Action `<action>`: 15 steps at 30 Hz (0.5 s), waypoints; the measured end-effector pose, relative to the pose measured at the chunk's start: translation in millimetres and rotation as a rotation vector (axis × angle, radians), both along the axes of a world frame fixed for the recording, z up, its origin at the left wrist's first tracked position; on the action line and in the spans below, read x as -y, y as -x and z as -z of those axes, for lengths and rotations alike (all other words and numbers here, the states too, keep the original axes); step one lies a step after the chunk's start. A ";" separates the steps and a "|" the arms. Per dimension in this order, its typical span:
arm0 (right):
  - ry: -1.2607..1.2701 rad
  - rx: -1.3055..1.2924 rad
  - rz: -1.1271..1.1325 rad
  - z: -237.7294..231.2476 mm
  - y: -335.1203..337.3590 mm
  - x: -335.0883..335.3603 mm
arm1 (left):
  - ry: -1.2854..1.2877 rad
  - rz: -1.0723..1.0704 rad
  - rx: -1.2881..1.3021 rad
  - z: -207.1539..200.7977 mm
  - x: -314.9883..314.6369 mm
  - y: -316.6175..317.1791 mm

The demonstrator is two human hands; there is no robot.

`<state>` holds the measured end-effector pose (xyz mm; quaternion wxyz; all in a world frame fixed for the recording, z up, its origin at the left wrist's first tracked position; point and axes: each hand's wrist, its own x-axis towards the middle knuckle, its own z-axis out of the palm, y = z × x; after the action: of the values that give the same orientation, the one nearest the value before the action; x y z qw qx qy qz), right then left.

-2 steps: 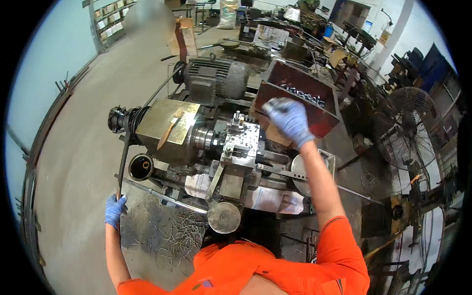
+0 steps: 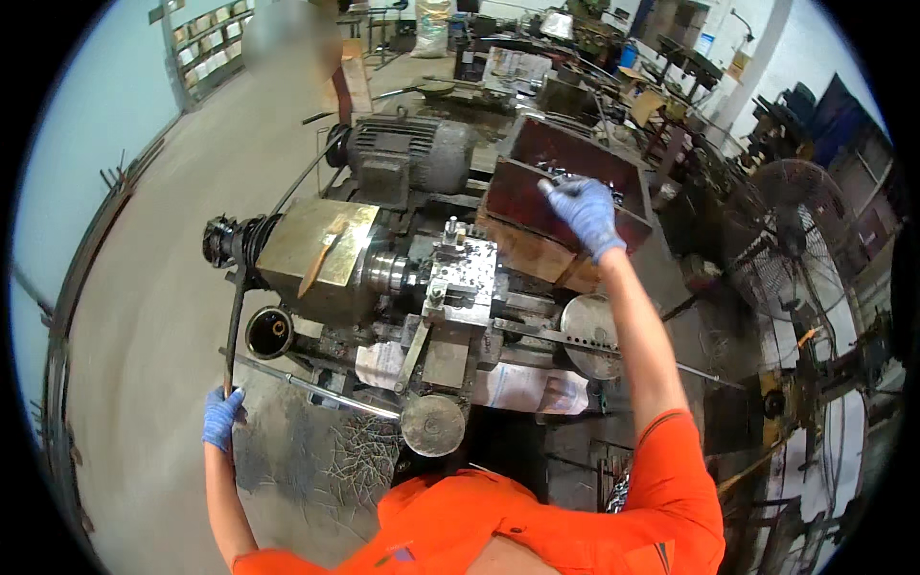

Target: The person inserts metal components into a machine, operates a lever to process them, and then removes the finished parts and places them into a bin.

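Standing at a small lathe (image 2: 412,278); both hands gloved in blue. Left hand (image 2: 221,417) is closing round the lower end of a long dark lever (image 2: 233,331) at the machine's left end, arm hanging low, seemingly for leverage. Right hand (image 2: 586,213) is reaching over the machine into a dark red bin (image 2: 537,196) of small metal parts at its far right corner, fingers curled; whether it is pinching a part, cannot tell

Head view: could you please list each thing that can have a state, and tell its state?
left hand: gloved, fingers closed around the long lever
right hand: gloved, reaching into the red-brown bin, holding a small metal part
red-brown bin: open on top, metal parts inside
lathe: nothing visibly clamped; whether running cannot be told
floor fan: whether spinning cannot be told
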<state>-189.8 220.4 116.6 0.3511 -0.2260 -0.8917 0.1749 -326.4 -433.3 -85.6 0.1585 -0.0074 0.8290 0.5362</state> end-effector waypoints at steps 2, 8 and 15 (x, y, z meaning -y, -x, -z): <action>-0.106 0.147 0.248 -8.6 -6.4 -47.4 | -0.004 0.021 0.010 -4.4 -1.2 2.3; -0.008 0.254 0.220 2.1 -38.4 -107.8 | 0.051 0.046 -0.019 -14.7 -17.2 7.0; 0.234 0.114 0.163 36.2 -208.8 -87.7 | 0.035 0.149 0.050 -6.1 2.7 27.1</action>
<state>19.0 308.1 80.4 0.2843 -0.3467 -0.8623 0.2353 -353.4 -436.0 -79.4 0.2183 0.0381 0.8323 0.5081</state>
